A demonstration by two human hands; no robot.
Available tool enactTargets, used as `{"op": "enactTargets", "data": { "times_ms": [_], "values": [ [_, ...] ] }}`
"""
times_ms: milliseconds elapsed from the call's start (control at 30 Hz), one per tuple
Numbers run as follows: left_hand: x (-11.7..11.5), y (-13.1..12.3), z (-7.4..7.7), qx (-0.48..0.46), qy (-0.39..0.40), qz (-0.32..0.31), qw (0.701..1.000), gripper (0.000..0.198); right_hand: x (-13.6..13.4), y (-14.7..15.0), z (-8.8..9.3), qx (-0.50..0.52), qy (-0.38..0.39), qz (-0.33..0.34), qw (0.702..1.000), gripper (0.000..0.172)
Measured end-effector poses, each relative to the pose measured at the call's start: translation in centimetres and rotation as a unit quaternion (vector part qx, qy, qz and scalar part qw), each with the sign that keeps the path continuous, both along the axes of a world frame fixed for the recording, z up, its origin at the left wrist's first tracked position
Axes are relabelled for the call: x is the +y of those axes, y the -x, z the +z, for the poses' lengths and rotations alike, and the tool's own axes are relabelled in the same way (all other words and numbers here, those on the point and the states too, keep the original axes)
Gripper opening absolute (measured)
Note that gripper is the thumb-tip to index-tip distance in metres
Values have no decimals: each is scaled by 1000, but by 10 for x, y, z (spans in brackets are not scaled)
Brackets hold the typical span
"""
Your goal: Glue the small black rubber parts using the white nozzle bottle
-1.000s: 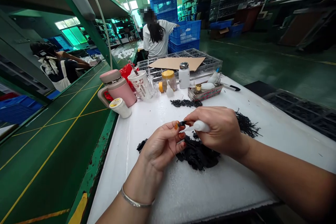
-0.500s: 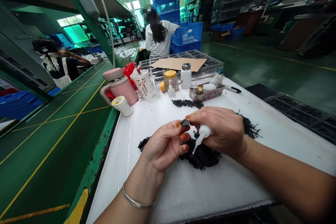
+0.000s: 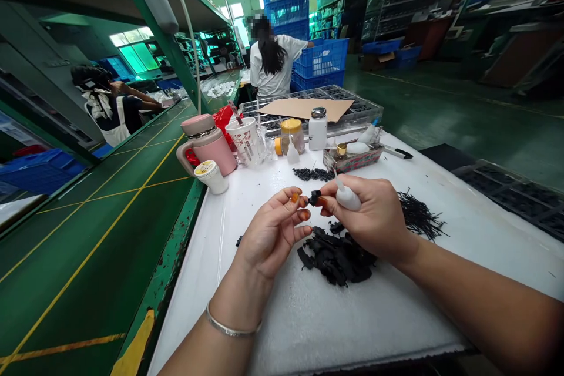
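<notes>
My right hand (image 3: pixel 372 214) pinches a small black part (image 3: pixel 314 197) between thumb and index finger. A white squeeze bottle (image 3: pixel 348 197) with a thin nozzle is tucked in the same hand, its tip pointing up. Close beside the black part, my left hand (image 3: pixel 271 232) has its thumb and index fingertips together; whether something tiny is between them is too small to make out. Its other fingers are loosely curled. Below the hands lies a pile of thin black pieces (image 3: pixel 339 261) on the white work surface (image 3: pixel 308 317).
Black thin sticks (image 3: pixel 420 214) lie right of my right hand, and small black bits (image 3: pixel 312 174) beyond. Further back stand a pink mug (image 3: pixel 214 150), a cup (image 3: pixel 247 141), jars and a small box (image 3: pixel 352 158). A green belt (image 3: pixel 110 235) runs along the left. Two people work farther off.
The bottle's nozzle has turned from pointing down to pointing up. The black part now sits in my right fingertips, and my left fingertips have drawn slightly apart from it.
</notes>
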State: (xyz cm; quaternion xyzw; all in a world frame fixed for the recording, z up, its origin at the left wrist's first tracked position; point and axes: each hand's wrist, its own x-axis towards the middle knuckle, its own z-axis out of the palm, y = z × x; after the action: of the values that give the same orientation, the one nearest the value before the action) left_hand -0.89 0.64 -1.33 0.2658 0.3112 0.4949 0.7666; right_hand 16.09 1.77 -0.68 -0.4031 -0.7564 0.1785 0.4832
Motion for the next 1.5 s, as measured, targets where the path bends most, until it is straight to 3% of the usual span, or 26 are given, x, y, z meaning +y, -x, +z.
{"op": "enactTargets", "data": {
  "times_ms": [200, 667, 900, 1500],
  "values": [
    [2, 1, -1, 41, -16, -4, 999, 22, 1, 0, -1, 41, 88, 28, 995, 5],
    [1, -5, -4, 123, -71, 31, 989, 30, -4, 3, 2, 114, 167, 41, 978, 4],
    [1, -3, -2, 176, -126, 82, 973, 26, 1, 8, 5, 235, 295, 86, 922, 26],
    [3, -8, -8, 194, -152, 88, 965, 21, -2, 12, 3, 307, 329, 88, 889, 35]
  ]
}}
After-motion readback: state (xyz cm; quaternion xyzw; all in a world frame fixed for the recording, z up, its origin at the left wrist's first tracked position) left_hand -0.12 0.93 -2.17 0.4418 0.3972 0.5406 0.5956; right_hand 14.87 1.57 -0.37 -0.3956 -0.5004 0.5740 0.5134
